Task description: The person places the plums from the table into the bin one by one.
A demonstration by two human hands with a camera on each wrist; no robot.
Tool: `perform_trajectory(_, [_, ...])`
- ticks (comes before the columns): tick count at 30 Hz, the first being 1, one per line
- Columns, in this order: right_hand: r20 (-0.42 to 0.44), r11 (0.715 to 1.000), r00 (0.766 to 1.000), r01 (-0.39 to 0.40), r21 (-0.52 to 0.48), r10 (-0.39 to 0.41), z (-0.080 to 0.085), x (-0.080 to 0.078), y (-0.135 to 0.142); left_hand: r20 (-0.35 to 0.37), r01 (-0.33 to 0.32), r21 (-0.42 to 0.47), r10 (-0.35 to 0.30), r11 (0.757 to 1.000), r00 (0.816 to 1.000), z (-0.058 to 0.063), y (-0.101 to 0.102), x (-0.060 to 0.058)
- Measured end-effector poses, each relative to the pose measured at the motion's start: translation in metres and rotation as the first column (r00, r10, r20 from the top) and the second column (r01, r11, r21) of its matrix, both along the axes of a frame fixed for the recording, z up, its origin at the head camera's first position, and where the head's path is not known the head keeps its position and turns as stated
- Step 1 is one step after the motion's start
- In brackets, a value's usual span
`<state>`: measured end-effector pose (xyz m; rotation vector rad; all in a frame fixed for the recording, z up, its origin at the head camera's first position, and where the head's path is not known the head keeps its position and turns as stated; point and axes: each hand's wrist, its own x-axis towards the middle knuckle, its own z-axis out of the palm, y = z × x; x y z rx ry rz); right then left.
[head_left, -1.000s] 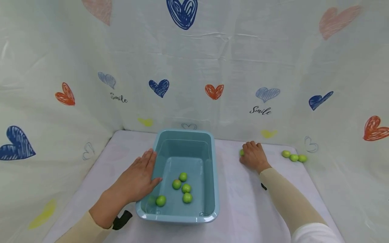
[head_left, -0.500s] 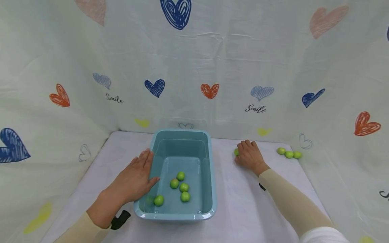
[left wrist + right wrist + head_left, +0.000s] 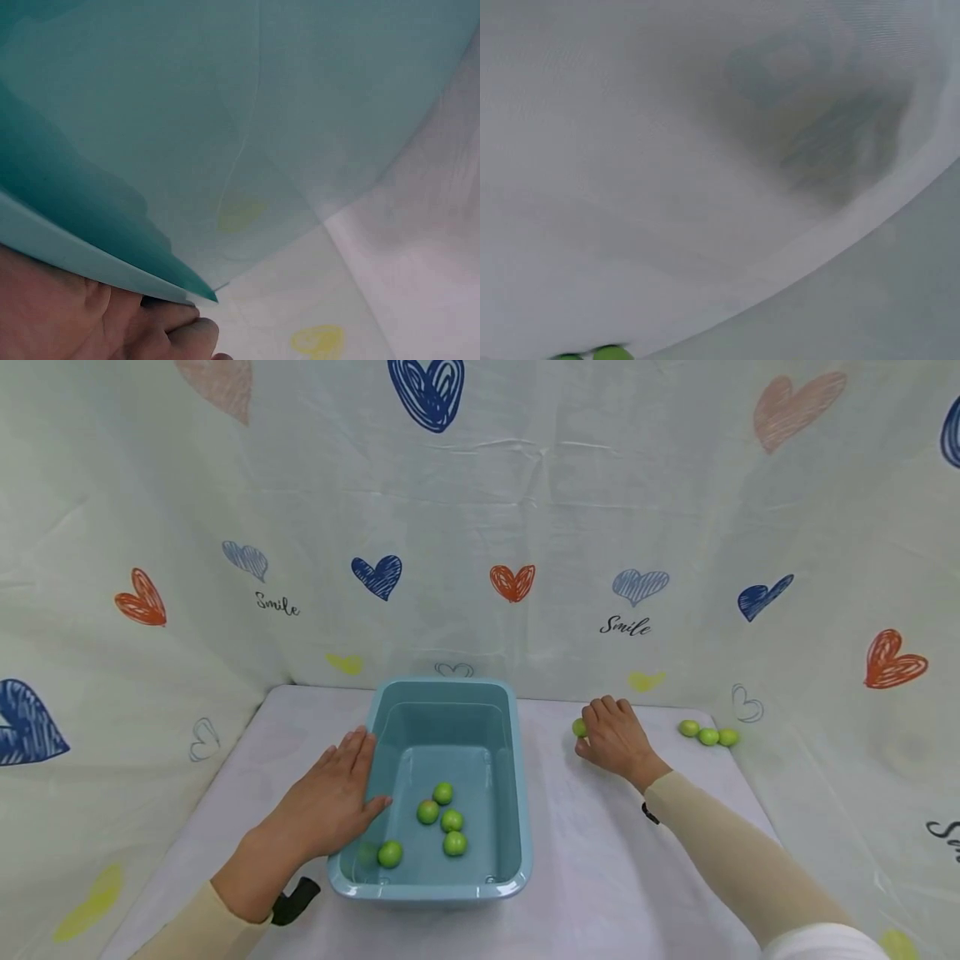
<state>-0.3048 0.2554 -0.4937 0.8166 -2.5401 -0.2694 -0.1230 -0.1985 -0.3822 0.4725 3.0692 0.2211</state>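
Observation:
A light blue plastic basin (image 3: pixel 523 793) stands on the white-covered table, with several small round green fruits (image 3: pixel 452 820) in its bottom. Along its left rim lies my left hand (image 3: pixel 322 806), fingers straight and thumb over the inner side. In the left wrist view, the knuckles of this hand (image 3: pixel 112 322) press close against the basin wall (image 3: pixel 97 262). To the right of the basin, near the table's back edge, my right hand (image 3: pixel 618 739) pinches a small green fruit (image 3: pixel 579 727) between thumb and bent fingers; part of the fruit is hidden.
Three more green fruits (image 3: pixel 708 737) lie together at the table's back right corner. Green fruit (image 3: pixel 613 353) also peeks in at the bottom of the right wrist view. A white curtain with printed hearts (image 3: pixel 513 582) hangs behind and beside the table (image 3: pixel 585 860).
The head view has turned slightly to the right. My right hand stays at the same fruit with a small shift of the fingers, while the left hand keeps its place on the rim.

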Motion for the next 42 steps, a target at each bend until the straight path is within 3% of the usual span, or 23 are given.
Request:
perform_trajectory(9, [-0.062,0.996,0.998,-0.039,-0.079,0.034,0.018,0.003,-0.013,0.008,-0.001,-0.012,0.001,1.0,1.0,0.0,0.0,-0.001])
perform_trajectory(22, [-0.094,0.965,0.992,-0.1,-0.241,0.079,0.067,0.012,-0.05,-0.006,0.012,-0.034,-0.013,0.999,1.0,0.001,0.001,0.0])
perform_trajectory(31, [-0.066,0.942,0.987,-0.161,-0.293,0.148,0.103,0.03,-0.093,0.001,0.012,-0.022,-0.012,1.0,1.0,0.001,0.001,0.0])
perform_trajectory(42, [-0.098,0.905,0.947,-0.32,-0.279,0.305,0.113,0.05,-0.138,-0.002,0.01,-0.004,-0.01,1.0,1.0,0.0,0.0,0.0])
